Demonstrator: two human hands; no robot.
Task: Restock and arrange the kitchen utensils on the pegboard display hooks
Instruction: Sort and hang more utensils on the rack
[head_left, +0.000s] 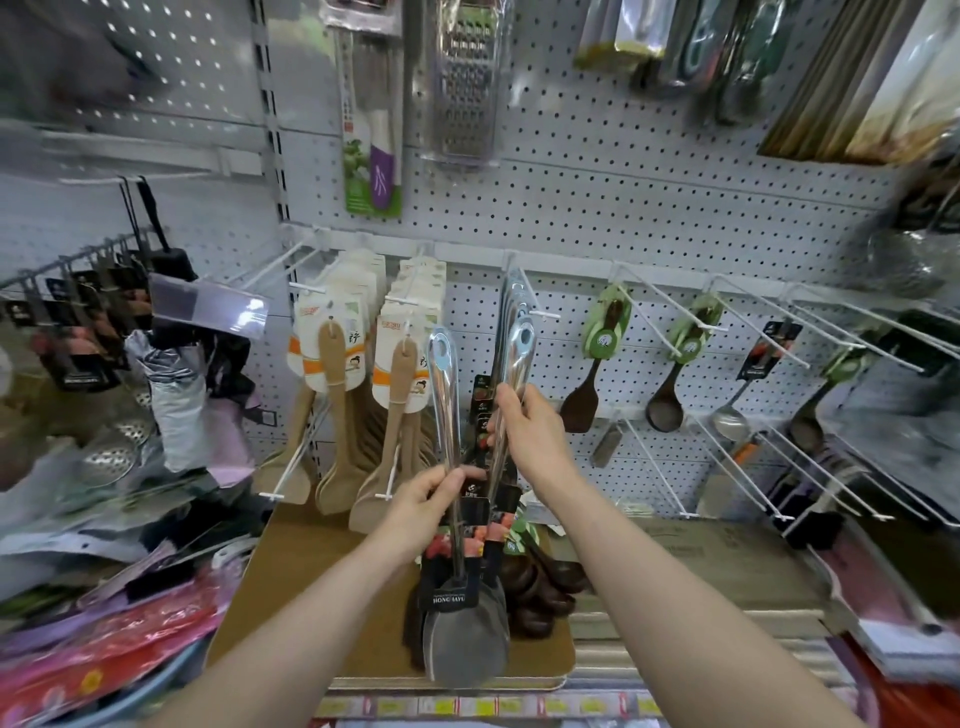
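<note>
Grips with the left hand (426, 499), fingers curled round it, the thin shaft of a shiny steel spatula with a black card label (445, 384). Holds it upright, loop end up, the broad grey blade low over the brown cardboard box top (291, 561). Grips with the right hand (530, 431), closed round the handle, a second shiny steel utensil (519, 353), also upright and just right of the first one. Holds its loop end just beside the tip of a white wire hook (540, 313) on the grey pegboard (623, 208); cannot tell if touching. On that same hook, behind, more steel handles (506, 296). To the left, on two hooks, pale wooden spatulas with white and orange cards (332, 364). To the right, a dark wooden spatula with green card (597, 364) and a dark wooden ladle (667, 400), each on its own hook. On the box, just right of the steel blade, a heap of dark wooden spoons (540, 592). High on the board, a steel grater in clear wrap (457, 93).
</note>
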